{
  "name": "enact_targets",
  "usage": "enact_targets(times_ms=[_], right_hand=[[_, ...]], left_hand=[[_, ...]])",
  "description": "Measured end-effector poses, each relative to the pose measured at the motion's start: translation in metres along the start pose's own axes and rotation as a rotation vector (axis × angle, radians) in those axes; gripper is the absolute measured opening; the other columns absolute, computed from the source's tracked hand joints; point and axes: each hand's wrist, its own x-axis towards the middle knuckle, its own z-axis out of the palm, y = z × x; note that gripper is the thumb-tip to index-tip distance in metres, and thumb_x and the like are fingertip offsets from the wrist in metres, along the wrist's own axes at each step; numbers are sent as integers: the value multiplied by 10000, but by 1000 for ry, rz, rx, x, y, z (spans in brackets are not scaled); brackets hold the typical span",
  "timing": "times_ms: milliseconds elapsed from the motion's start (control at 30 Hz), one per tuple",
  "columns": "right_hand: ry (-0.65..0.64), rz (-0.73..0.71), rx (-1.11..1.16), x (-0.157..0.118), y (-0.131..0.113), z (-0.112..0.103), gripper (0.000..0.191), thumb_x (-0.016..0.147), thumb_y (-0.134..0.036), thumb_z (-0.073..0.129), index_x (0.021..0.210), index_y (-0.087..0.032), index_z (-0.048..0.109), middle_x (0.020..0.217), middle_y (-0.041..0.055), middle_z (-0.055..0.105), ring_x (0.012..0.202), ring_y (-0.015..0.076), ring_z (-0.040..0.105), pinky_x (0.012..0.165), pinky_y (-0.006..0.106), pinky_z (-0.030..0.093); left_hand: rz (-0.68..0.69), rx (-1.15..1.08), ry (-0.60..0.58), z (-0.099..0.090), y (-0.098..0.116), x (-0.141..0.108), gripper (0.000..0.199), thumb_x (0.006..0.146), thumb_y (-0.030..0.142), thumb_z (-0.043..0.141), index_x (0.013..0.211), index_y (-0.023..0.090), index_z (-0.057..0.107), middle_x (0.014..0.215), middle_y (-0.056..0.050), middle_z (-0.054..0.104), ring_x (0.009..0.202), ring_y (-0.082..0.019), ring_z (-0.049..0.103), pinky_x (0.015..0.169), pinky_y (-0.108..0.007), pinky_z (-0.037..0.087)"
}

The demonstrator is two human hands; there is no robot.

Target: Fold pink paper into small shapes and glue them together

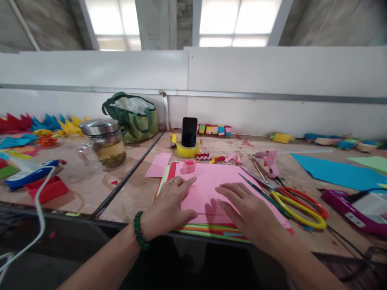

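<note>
Pink paper lies on top of a stack of coloured sheets at the near edge of the table, directly beneath the person's two hands. The left hand is over the left part of the paper with its fingers spread, and the right hand is over the right part with its fingers loosely curved. Neither grips anything; whether every fingertip presses on the surface I cannot tell. The paper fills the gap between the hands and reaches beyond them on the far side, so both are equally near it. Its long axis seems to run left to right, though the slanting view makes that uncertain.

A small pink paper box sits on the far left part of the paper, just beyond the left index finger and well apart from the right hand, so the left is clearly nearer. It looks slightly longer left to right than near to far.

Just right of the right hand, a slim dark green tool lies slantwise beside scissors, whose red and yellow handles point near and right. Farther back is a pink glue gun. On the far side, a phone stands upright at a yellow tape roll; to the left is a lidded glass mug.
</note>
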Motion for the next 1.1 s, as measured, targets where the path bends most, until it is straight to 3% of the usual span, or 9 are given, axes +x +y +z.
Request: enact_targets(times_ms=[200, 367, 433, 533, 667, 767, 900, 1000, 1100], right_hand=[[-251, 153, 110, 27, 1, 11, 381, 871, -301, 605, 1211, -130, 598, 1091, 127, 669, 1023, 267, 590, 885, 414, 497], [-299, 180, 200, 35, 4, 18, 409, 848, -387, 628, 1180, -148, 623, 1061, 121, 648, 1037, 273, 552, 887, 398, 459], [-322, 162, 199, 40, 4, 20, 399, 823, -414, 656, 1122, -151, 650, 1037, 119, 642, 1007, 271, 550, 867, 394, 452], [-351, 206, 245, 45, 6, 22, 330, 748, -420, 730, 939, -156, 678, 899, 79, 637, 838, 224, 573, 716, 325, 464], [-314, 244, 381, 49, 10, 25, 171, 731, -296, 747, 761, -163, 643, 774, 11, 613, 676, 143, 554, 594, 247, 433], [-190, 107, 353, 51, 10, 23, 99, 782, -194, 707, 704, -163, 656, 781, 12, 627, 724, 133, 569, 672, 246, 451], [20, -241, 24, 57, 2, 6, 154, 892, -200, 593, 798, -179, 714, 825, 63, 644, 770, 165, 545, 695, 285, 446], [113, -407, -181, 58, -4, -13, 225, 930, -132, 489, 1004, -186, 694, 788, 64, 635, 731, 172, 534, 662, 302, 443], [167, -490, -184, 51, -8, -24, 248, 935, -118, 465, 1095, -187, 641, 839, 62, 679, 813, 185, 581, 745, 331, 474]], left_hand=[[95, -124, -5, 8, 0, -12, 669, 781, 188, 625, 1404, 277, 397, 1167, -80, 500, 1053, -230, 510, 963, -420, 448], [111, -182, 18, 13, -3, -19, 683, 810, 184, 603, 1430, 305, 345, 1248, -83, 459, 1128, -232, 483, 1001, -426, 431], [126, -198, 25, 13, -3, -19, 688, 806, 175, 604, 1428, 312, 345, 1276, -81, 451, 1162, -236, 468, 1017, -424, 424], [149, -211, 32, 14, -4, -21, 657, 810, 165, 599, 1412, 306, 376, 1276, -78, 466, 1175, -233, 466, 1022, -413, 429], [161, -217, 65, 19, -6, -24, 669, 820, 166, 593, 1425, 319, 352, 1294, -83, 466, 1206, -239, 455, 1029, -423, 427], [140, -213, 199, 23, -9, -26, 758, 804, 240, 652, 1457, 308, 273, 1373, -102, 420, 1290, -270, 390, 1072, -459, 382], [88, -217, 383, 18, -12, -26, 866, 766, 410, 712, 1466, 308, 214, 1455, -104, 374, 1344, -295, 345, 1078, -480, 367], [101, -172, 428, 11, -12, -27, 868, 776, 429, 699, 1472, 305, 194, 1441, -110, 408, 1328, -304, 376, 1060, -491, 376], [134, -93, 426, 7, -8, -28, 828, 823, 356, 652, 1487, 289, 160, 1396, -123, 464, 1271, -300, 438, 1060, -516, 354]])
